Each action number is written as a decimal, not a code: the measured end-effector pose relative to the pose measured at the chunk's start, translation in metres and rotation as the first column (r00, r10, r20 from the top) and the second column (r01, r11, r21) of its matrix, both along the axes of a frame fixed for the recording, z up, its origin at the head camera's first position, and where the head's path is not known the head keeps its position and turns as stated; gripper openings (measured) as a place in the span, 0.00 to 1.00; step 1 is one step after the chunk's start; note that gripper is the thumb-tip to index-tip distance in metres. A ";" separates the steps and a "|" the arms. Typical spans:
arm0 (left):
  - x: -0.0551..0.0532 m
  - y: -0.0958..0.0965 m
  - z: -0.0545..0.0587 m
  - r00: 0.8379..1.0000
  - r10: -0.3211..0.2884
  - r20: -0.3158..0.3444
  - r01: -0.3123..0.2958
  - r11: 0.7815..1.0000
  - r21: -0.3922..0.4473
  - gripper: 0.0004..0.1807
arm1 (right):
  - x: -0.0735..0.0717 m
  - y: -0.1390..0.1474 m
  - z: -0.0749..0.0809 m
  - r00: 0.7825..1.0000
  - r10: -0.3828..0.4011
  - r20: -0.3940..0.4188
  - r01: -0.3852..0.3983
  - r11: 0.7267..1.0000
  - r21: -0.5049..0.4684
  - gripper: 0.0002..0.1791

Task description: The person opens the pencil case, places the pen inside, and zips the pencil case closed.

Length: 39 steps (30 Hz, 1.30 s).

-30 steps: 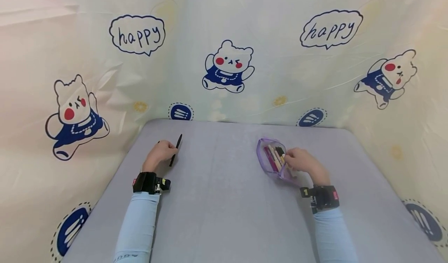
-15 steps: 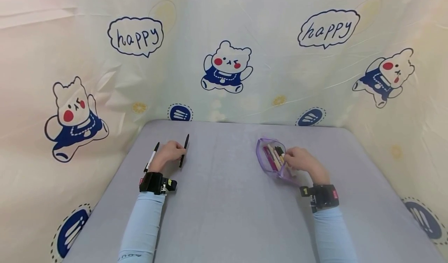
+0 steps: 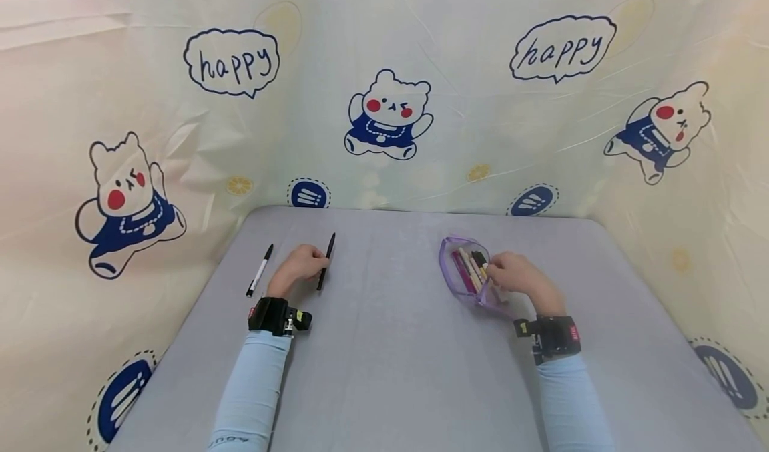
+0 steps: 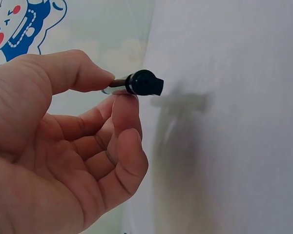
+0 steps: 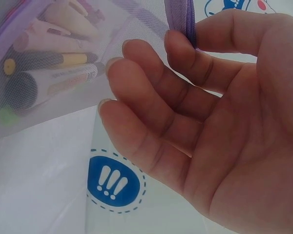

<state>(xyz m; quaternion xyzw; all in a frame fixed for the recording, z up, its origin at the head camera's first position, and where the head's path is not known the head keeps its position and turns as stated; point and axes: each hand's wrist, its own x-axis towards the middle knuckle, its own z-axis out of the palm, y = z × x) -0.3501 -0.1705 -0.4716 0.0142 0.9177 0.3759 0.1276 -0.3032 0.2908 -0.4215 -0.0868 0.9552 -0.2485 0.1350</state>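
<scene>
In the head view my left hand pinches a dark pen between thumb and fingers, at the left part of the table. The left wrist view shows the black end of that pen pointing towards the camera, with a shadow beyond it. My right hand pinches the purple edge of a mesh pencil case. Through the mesh in the right wrist view I see several pens and markers, among them a thick marker with a dark cap. Thumb and forefinger grip the purple zipper edge there.
A white pen with black ends lies on the table, left of my left hand. The grey table meets a printed curtain at its back and sides.
My left hand has moved to the right with the dark pen, and the white pen behind it has come into full view. The right hand and the pencil case have stayed in place.
</scene>
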 end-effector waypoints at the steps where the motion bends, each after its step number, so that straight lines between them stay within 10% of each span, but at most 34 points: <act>1: 0.000 0.000 0.000 1.000 -0.001 0.001 0.001 1.000 0.003 0.12 | 0.000 0.000 0.000 1.000 0.000 -0.001 0.000 1.000 0.000 0.15; 39: -0.005 0.085 0.013 0.999 0.013 0.037 -0.017 0.992 0.125 0.12 | 0.003 -0.001 0.004 1.000 0.003 -0.008 -0.003 1.000 -0.012 0.14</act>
